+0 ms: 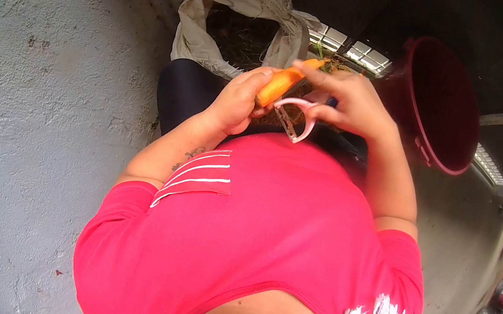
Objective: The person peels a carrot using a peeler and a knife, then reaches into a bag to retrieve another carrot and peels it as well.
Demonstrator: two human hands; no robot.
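Note:
An orange peeled carrot (281, 87) slants up and to the right in front of my belly. My left hand (242, 98) is wrapped round its near end, thumb along the side. In my right hand (357, 103) is a vegetable peeler (303, 103) with a pale pink frame, its metal blade pointing down toward my shirt, just right of the carrot's near end. The right thumb presses on the peeler's frame, while the index finger stretches over to the carrot's far end. The rest of the peeler's handle is hidden in the palm.
A whitish woven sack (196, 30) stands with its mouth open beyond my left hand, dark plant scraps inside. To the right is a dark red bucket (413, 97), tipped toward me in this view. A rough grey wall (48, 112) runs along the left.

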